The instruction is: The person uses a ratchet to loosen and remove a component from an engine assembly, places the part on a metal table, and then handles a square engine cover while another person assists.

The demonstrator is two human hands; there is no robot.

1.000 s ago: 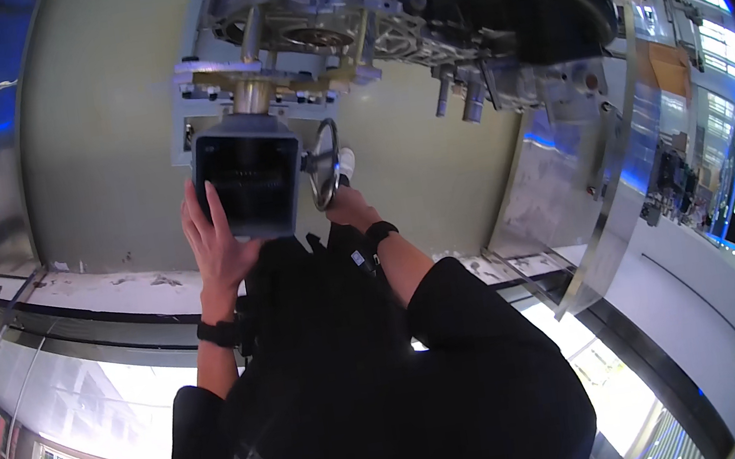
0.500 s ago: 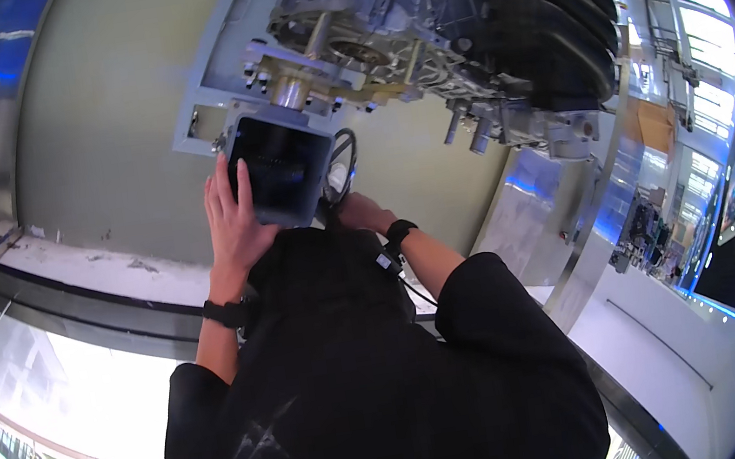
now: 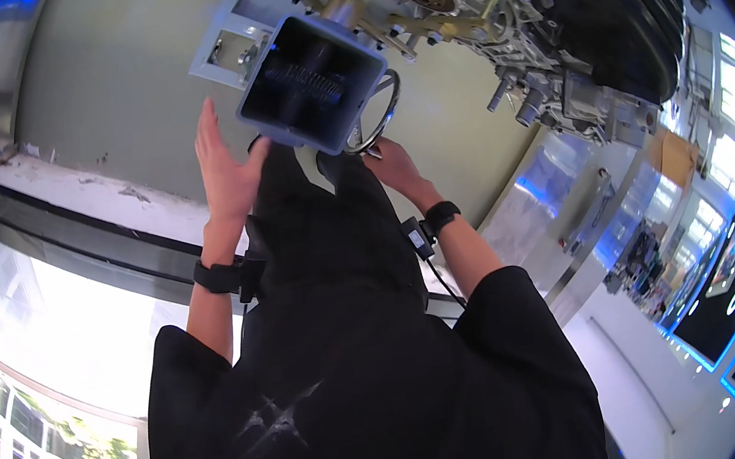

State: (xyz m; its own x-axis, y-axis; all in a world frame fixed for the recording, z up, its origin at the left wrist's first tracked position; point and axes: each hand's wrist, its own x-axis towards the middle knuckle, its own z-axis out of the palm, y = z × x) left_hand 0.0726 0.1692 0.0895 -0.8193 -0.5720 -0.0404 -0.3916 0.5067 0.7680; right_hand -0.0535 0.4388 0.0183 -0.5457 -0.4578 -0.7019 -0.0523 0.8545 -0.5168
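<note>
As left hand (image 3: 230,175) leaves box (image 3: 313,87), right hand (image 3: 393,168) at wheel (image 3: 394,108)

black top (image 3: 371,389), white mark (image 3: 282,422), black wristbands (image 3: 216,277)

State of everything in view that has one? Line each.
Left hand: open, fingers spread off the gray box; thumb contact unclear.
Right hand: at the handwheel's near rim; finger closure partly hidden.
Gray box: angled in view, dark face toward camera.
Handwheel: at the box's right side; turning or not, can't tell.
Engine assembly: metal parts exposed.
Left wristband: worn.
Right wristband: worn.
</note>
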